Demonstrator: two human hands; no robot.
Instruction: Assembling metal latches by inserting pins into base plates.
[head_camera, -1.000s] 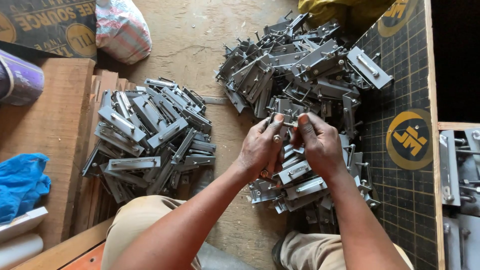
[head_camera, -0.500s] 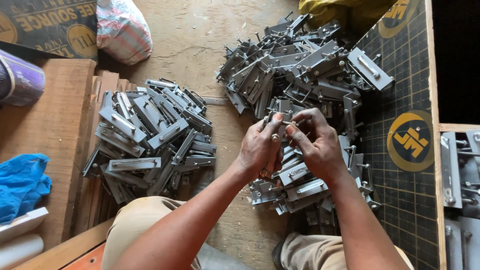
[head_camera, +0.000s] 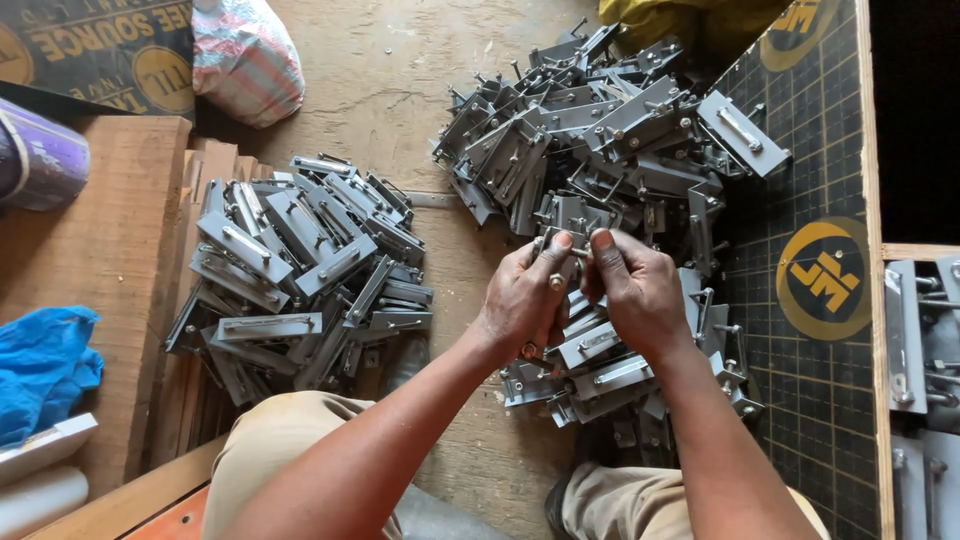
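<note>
My left hand (head_camera: 522, 298) and my right hand (head_camera: 640, 292) are together over the floor, both gripping one small grey metal bracket (head_camera: 562, 262) with a bolt through it. The fingertips of both hands pinch its bolt end. Directly beneath the hands lies a loose heap of the same grey brackets (head_camera: 610, 365). A larger tangled heap of brackets with bolts (head_camera: 600, 130) sits beyond the hands. To the left, a neater stack of flat grey brackets (head_camera: 295, 265) rests partly on wooden strips.
A wooden board (head_camera: 95, 260) lies at left with a blue cloth (head_camera: 40, 365) and a purple roll (head_camera: 40, 160). A striped sack (head_camera: 245, 60) sits at the top. Dark gridded sheet (head_camera: 800, 200) at right; more metal parts (head_camera: 925, 340) at the right edge.
The hands stay in the same place over the near heap. The fingers have shifted slightly on the bracket, working its bolt end.
</note>
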